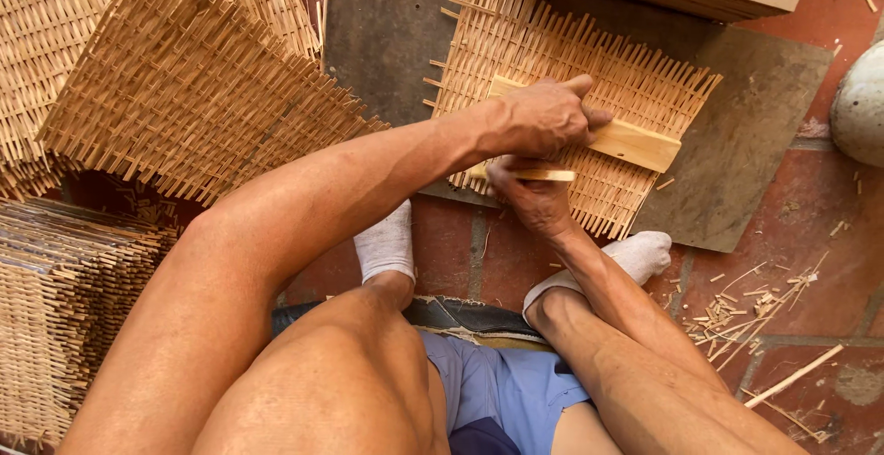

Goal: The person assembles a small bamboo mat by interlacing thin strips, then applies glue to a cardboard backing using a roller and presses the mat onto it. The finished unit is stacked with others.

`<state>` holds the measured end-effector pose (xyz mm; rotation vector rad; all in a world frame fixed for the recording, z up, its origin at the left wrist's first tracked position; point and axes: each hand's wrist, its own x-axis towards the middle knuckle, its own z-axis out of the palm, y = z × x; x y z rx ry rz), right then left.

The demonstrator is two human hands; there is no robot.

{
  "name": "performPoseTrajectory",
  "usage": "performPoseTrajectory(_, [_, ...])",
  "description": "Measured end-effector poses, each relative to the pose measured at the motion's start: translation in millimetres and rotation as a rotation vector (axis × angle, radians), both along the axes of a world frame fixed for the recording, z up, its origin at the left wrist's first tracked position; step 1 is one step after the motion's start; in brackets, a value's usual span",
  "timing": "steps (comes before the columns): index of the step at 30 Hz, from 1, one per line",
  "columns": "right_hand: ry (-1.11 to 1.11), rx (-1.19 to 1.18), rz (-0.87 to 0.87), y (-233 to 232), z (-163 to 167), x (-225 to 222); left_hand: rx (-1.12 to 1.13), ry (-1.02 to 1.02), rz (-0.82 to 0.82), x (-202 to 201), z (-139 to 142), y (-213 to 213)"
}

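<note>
Two hands press on a woven cane mat (562,96). The left hand (543,119) grips a flat wooden block (635,142); the right hand (534,199) pinches a thin stick (543,176).

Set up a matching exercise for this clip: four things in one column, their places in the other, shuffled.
Things:
1. left hand
2. right hand
3. stacked woven mats
4. bamboo scraps

Places:
A. on the brick floor, right side
B. pressing a wooden block on the woven mat
C. piled at the left
D. at the mat's near edge, holding a thin stick

Pairs: 1-B, 2-D, 3-C, 4-A
</note>
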<state>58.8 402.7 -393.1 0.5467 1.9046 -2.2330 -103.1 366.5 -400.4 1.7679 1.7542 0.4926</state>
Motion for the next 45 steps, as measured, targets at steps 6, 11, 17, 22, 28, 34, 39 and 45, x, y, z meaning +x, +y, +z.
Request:
performPoseTrajectory(6, [0.077, 0.139, 0.141, 2.3, 0.7, -3.6, -0.034, 0.032, -0.017, -5.4, 8.4, 4.6])
performPoseTrajectory(11, [0.072, 0.113, 0.19, -8.3, 0.4, -9.6, -0.126, 0.083, -0.077, -5.1, 15.8, 3.7])
performPoseTrajectory(17, [0.003, 0.029, 0.141, -10.6, -3.9, -11.3, -0.148, -0.106, 0.007, -11.2, 22.5, 2.9])
performPoseTrajectory(22, [-0.053, 0.087, 0.097, -17.6, -6.9, -6.6, -0.109, 0.002, -0.022, -5.4, 9.3, 2.8])
performPoseTrajectory(28, [0.031, -0.043, 0.049, -17.1, 6.3, -10.1, 0.404, 0.033, -0.076, -7.5, -6.1, 0.2])
performPoseTrajectory(34, [-0.057, 0.185, 0.149, 55.3, 36.8, 63.4, 0.379, 0.167, 0.225, 13.3, 20.2, -7.6])
performPoseTrajectory(39, [-0.656, 0.519, -0.256, 172.1, 64.3, 189.8, 0.23, 0.164, 0.307, 20.2, 52.0, -32.8])
performPoseTrajectory(45, [-0.944, 0.777, 0.063, 196.6, 26.4, 276.2, 0.465, -0.016, 0.905, -10.6, 104.0, -118.4])
